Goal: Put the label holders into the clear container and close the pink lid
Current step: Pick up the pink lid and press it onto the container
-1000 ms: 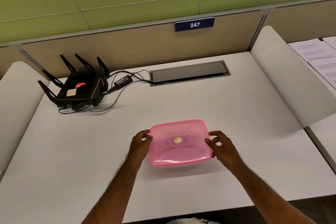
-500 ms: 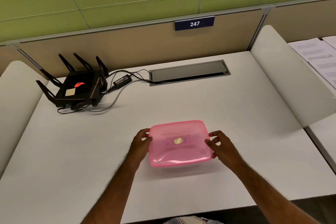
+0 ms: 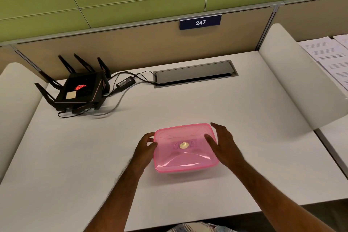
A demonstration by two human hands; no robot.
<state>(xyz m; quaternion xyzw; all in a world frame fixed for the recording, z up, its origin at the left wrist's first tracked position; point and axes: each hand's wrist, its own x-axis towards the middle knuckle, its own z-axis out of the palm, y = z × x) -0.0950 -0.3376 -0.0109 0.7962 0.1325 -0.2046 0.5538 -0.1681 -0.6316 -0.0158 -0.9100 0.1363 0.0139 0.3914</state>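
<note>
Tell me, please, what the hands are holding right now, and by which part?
The left hand grips the pink lid by its left edge. The right hand is open beside the right edge, holding nothing.

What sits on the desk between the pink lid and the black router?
Nothing: in the head view the white desk is bare from the pink lid to the router, apart from its grey cable.

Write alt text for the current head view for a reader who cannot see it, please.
A pink lid covers a container on a white desk; the left hand grips its left edge, the open right hand at its right. A black router sits far left.
</note>
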